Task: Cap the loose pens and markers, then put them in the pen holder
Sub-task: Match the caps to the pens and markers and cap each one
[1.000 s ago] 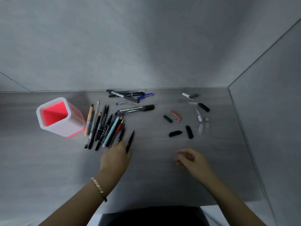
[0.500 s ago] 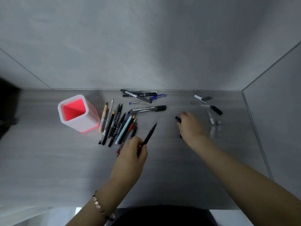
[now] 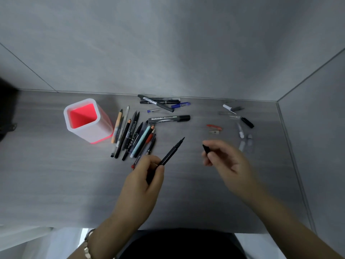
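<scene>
On the grey counter point(image 3: 56, 184), the white pen holder point(image 3: 93, 131) stands upright beside a row of loose pens point(image 3: 134, 135), the left grip point(image 3: 141, 182) clasps an uncapped black pen point(image 3: 172, 151), and the right grip point(image 3: 225, 161) nearby pinches a black cap point(image 3: 206, 148).

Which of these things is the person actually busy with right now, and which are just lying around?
In use:
- black pen, gripped by the left hand
- black cap, pinched by the right hand
- pen holder, likely the pen's destination

Lying about for now:
- row of pens beside the holder
- thick black marker
- pens by the wall
- loose caps on the right
</scene>
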